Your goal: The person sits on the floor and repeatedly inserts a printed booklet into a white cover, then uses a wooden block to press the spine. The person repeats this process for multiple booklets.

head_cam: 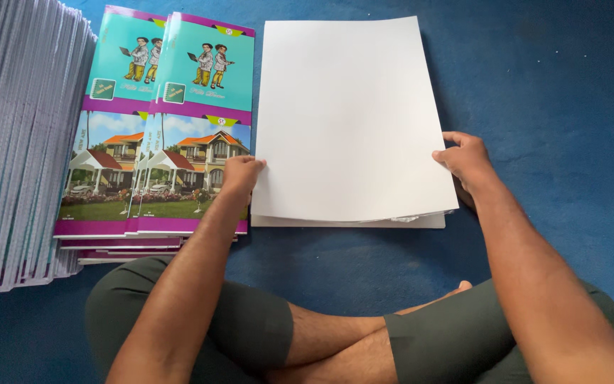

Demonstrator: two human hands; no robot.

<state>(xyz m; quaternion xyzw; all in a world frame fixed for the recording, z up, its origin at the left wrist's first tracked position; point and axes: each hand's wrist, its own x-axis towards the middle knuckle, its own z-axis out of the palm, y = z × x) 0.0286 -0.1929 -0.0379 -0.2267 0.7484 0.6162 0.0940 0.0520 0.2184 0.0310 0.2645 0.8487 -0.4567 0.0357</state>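
1. A stack of white sheets (349, 121) lies on the blue floor (548, 78) in front of the seated person's crossed legs.
2. The left hand (241, 173) is curled closed, pinching the left edge of the top white sheet near its lower corner.
3. The right hand (465, 158) grips the right edge of that sheet, fingers bent around it.
4. Just left of the white stack lies a pile of printed covers (172, 128) showing a house and cartoon figures.
5. Further left of the white stack stands a tall pile of bound booklets (15, 142).
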